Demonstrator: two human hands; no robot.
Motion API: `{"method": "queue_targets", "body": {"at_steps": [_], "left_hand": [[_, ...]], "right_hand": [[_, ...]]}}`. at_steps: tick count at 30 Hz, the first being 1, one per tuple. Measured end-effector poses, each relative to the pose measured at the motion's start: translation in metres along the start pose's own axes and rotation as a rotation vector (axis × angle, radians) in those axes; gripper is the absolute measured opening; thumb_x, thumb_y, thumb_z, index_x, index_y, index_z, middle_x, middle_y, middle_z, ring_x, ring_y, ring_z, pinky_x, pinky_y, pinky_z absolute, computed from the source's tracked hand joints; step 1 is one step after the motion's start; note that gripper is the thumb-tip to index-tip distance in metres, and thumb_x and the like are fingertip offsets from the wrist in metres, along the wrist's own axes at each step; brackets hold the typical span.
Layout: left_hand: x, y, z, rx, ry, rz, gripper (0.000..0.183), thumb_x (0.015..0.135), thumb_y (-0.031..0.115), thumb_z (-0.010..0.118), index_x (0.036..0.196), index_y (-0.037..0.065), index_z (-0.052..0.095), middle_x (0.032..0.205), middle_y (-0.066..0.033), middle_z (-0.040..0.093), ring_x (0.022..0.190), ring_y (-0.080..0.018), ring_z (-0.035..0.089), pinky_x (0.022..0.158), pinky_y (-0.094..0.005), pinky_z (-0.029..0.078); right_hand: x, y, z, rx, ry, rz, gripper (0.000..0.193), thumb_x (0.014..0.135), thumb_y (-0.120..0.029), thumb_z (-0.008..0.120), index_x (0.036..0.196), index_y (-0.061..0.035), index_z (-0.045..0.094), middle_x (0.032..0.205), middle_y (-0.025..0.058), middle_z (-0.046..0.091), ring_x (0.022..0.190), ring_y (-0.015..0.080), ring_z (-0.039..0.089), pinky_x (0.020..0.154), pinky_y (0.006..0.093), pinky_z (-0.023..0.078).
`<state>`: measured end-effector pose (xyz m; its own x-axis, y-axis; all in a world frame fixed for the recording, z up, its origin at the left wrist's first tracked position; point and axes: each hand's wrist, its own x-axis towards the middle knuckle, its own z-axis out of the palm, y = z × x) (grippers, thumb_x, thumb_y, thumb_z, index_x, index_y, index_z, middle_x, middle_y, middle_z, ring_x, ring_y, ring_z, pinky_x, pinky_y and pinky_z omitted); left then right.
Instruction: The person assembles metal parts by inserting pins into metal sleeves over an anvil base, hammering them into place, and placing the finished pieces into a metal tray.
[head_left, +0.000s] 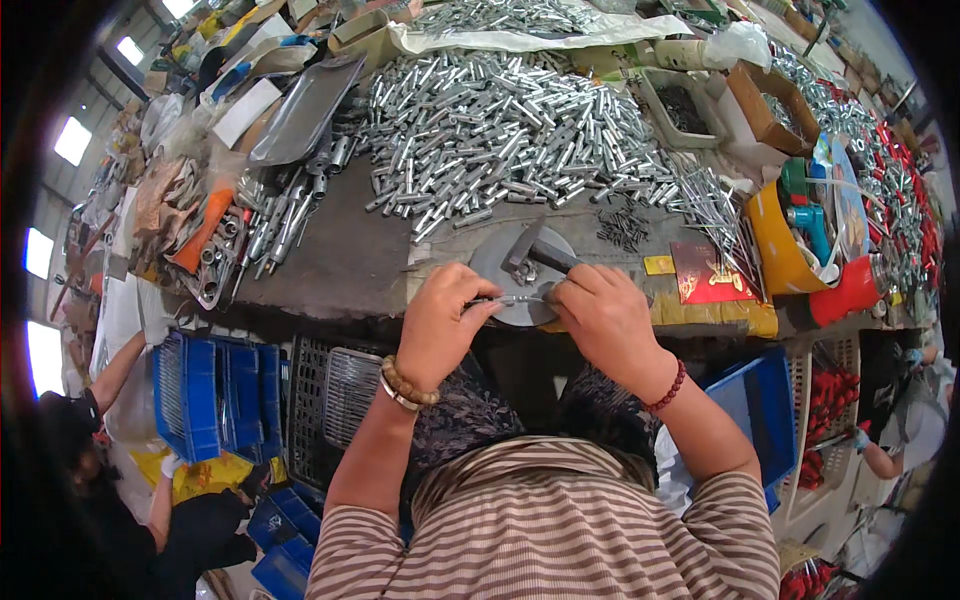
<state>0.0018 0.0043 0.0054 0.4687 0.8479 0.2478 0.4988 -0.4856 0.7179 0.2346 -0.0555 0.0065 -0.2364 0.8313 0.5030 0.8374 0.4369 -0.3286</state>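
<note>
My left hand (440, 322) and my right hand (603, 315) meet at the front edge of a dark workbench (340, 260). Between their fingertips they pinch a thin metal pin (515, 298), held level over a round grey metal disc (500, 262). A hammer (535, 250) lies on that disc, just beyond my right hand's fingers. A big heap of short silver metal sleeves (500, 130) covers the bench behind. A small pile of dark screws (625, 228) and a bundle of long thin pins (715, 210) lie to the right.
Blue plastic crates (215, 395) stand below the bench at left, another blue crate (765, 400) at right. A cardboard box (775, 105), a yellow bin (775, 240) and red-handled parts (905, 200) crowd the right. Another person's arm (120, 370) shows at the left, and a gloved hand (870, 445) at the right.
</note>
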Motion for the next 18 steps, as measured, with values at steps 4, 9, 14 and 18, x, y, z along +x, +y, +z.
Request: {"method": "queue_targets", "body": {"at_steps": [4, 9, 14, 18], "left_hand": [[0.0, -0.002, 0.002, -0.007, 0.027, 0.025, 0.012, 0.084, 0.004, 0.078, 0.096, 0.004, 0.077, 0.092, -0.0076, 0.065, 0.087, -0.0238, 0.063, 0.076, -0.0347, 0.05], [-0.005, -0.003, 0.008, -0.018, 0.069, 0.013, 0.012, 0.085, 0.007, 0.078, 0.097, 0.006, 0.077, 0.092, -0.0065, 0.064, 0.087, -0.0248, 0.064, 0.075, -0.0356, 0.052], [-0.004, -0.001, 0.008, -0.035, 0.064, 0.006, 0.014, 0.086, 0.004, 0.077, 0.1, 0.005, 0.078, 0.092, -0.0062, 0.063, 0.084, -0.0225, 0.064, 0.074, -0.0313, 0.051], [-0.005, -0.001, 0.009, 0.041, 0.089, 0.072, 0.014, 0.086, 0.004, 0.077, 0.1, 0.006, 0.077, 0.092, -0.0067, 0.062, 0.083, -0.0223, 0.064, 0.074, -0.0315, 0.051]], "right_hand": [[0.002, 0.003, 0.004, 0.018, -0.009, -0.032, 0.011, 0.079, -0.007, 0.072, 0.088, -0.0093, 0.066, 0.087, 0.0049, 0.057, 0.086, 0.0261, 0.061, 0.076, 0.0398, 0.048], [0.004, 0.006, 0.007, 0.021, -0.014, -0.044, 0.012, 0.078, -0.006, 0.072, 0.087, -0.0094, 0.065, 0.087, 0.0048, 0.056, 0.086, 0.0261, 0.061, 0.076, 0.0403, 0.047], [0.007, 0.005, 0.009, 0.037, -0.016, -0.06, 0.014, 0.075, -0.005, 0.071, 0.088, -0.01, 0.067, 0.088, 0.0042, 0.057, 0.088, 0.0258, 0.061, 0.075, 0.0398, 0.047], [0.01, 0.004, 0.013, 0.033, 0.001, -0.047, 0.015, 0.073, -0.006, 0.074, 0.086, -0.0099, 0.069, 0.089, 0.0045, 0.06, 0.088, 0.0268, 0.063, 0.078, 0.0392, 0.049]]}}
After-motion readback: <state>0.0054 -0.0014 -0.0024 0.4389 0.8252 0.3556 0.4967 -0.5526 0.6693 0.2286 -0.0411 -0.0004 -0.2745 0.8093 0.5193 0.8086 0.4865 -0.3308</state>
